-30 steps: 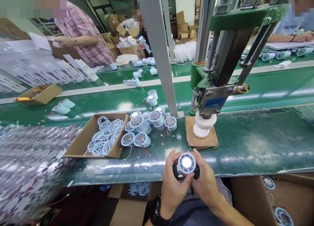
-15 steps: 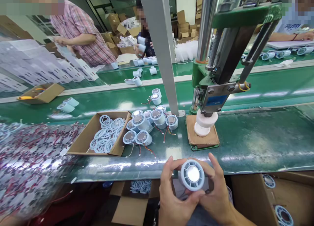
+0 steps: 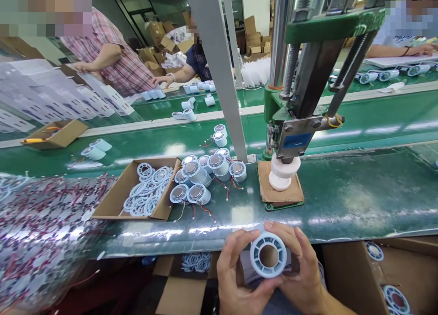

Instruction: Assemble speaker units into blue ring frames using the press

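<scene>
Between both hands, over the front edge of the bench, I hold a light-blue cylindrical housing (image 3: 268, 255) with a spoked ring on its end and a round metal-looking centre facing me. My left hand (image 3: 236, 269) grips its left side, thumb below and fingers above. On its right side, my right hand (image 3: 301, 265) is closed round it too. Beyond the hands stands a green hand press (image 3: 297, 123) with a white round pressing head (image 3: 285, 165) above a white disc (image 3: 279, 181) on a cardboard-covered base (image 3: 263, 191). Similar housings (image 3: 196, 194) with wires cluster to the left.
A cardboard box of light-blue rings (image 3: 145, 207) sits left of the cluster. Wired parts (image 3: 44, 223) cover the far left. An open box (image 3: 356, 278) with housings stands at lower right. A grey post (image 3: 222, 77) rises beside the press. Co-workers sit or stand across the bench.
The housing has tilted slightly in my hands, so its centre no longer glares white. My hands sit slightly lower. A co-worker's arm across the bench now reaches over the line.
</scene>
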`<action>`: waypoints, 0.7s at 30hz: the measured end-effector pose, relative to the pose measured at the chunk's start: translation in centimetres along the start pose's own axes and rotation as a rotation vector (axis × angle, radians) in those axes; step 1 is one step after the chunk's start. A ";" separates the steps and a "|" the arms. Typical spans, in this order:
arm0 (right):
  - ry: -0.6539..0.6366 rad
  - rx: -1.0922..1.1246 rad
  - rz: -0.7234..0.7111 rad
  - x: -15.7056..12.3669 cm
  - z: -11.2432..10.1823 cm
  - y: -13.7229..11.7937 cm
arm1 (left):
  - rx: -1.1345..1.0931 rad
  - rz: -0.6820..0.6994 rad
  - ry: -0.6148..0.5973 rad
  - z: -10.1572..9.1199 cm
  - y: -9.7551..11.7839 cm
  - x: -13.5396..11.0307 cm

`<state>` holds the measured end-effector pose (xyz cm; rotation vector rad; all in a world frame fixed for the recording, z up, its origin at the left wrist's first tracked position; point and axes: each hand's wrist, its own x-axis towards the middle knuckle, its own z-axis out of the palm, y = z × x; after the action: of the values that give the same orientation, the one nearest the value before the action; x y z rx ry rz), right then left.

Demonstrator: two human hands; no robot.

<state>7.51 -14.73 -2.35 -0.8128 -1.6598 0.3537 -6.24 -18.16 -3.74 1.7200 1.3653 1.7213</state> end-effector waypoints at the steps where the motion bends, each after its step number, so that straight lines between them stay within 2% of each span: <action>1: -0.005 0.016 0.003 0.0 -0.1 0.1 | 0.007 0.002 0.005 0.0 0.1 0.0; 5: -0.058 0.085 0.001 -0.4 -0.2 0.6 | 0.055 -0.024 -0.029 -0.1 1.1 0.5; 9: -0.041 0.158 0.021 -1.1 -0.1 1.2 | 0.091 -0.079 -0.053 0.0 2.0 0.8; 13: -0.035 0.175 0.052 -1.7 0.3 1.5 | 0.093 -0.052 -0.078 0.1 1.7 0.6; 16: -0.024 0.179 0.020 -1.6 0.3 1.6 | 0.005 0.015 -0.122 0.0 1.3 0.7; 18: -0.011 0.174 -0.024 -1.4 0.3 1.6 | -0.110 -0.062 -0.137 -0.2 1.4 1.1; 21: -0.015 0.155 -0.093 -1.1 0.4 1.6 | -0.295 -0.338 -0.208 -0.7 1.9 2.0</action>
<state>7.74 -14.26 -4.24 -0.6171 -1.6557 0.4189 -6.56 -17.72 -1.00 1.3720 1.1635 1.4297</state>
